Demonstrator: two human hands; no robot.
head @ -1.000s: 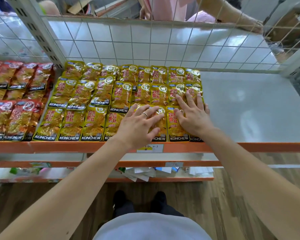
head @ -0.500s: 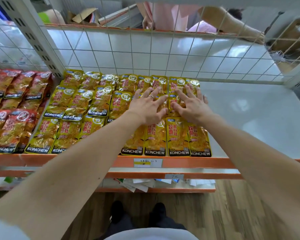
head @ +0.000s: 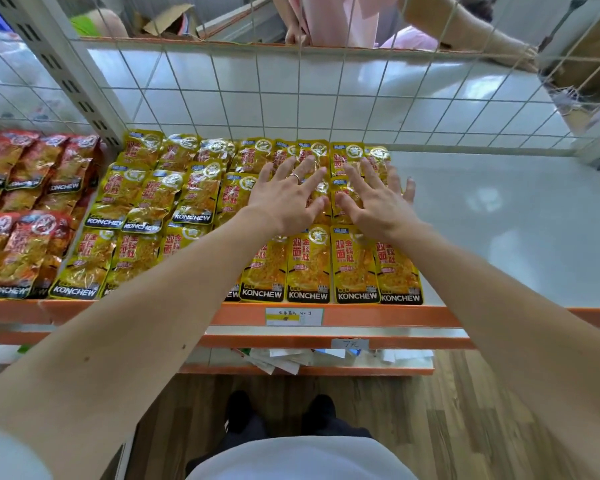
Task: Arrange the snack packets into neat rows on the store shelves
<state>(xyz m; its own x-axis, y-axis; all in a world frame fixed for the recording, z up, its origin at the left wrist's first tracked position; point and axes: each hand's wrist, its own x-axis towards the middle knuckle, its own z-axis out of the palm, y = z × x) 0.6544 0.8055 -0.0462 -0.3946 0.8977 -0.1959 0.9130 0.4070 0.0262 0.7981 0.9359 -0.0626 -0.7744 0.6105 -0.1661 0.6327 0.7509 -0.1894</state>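
A: Snack packets (head: 309, 268): yellow, glossy, KONCHEW on a black bottom band. Three overlapping rows on the shelf (head: 499, 220), left of centre. Red packets (head: 18, 244) sit beside them at far left.
B: Hands?
A: Left hand (head: 284, 199), with a ring, has its fingers straight and spread, flat on the middle and back rows. Right hand (head: 374, 202) is just beside it, fingers also spread flat, at the rows' right end. Its little finger is over bare shelf.
B: Edges, room?
A: Front row bottoms line up at the orange front lip (head: 499, 317). Back row is near the wire grid (head: 291, 98). Right of the packets is open white shelf.
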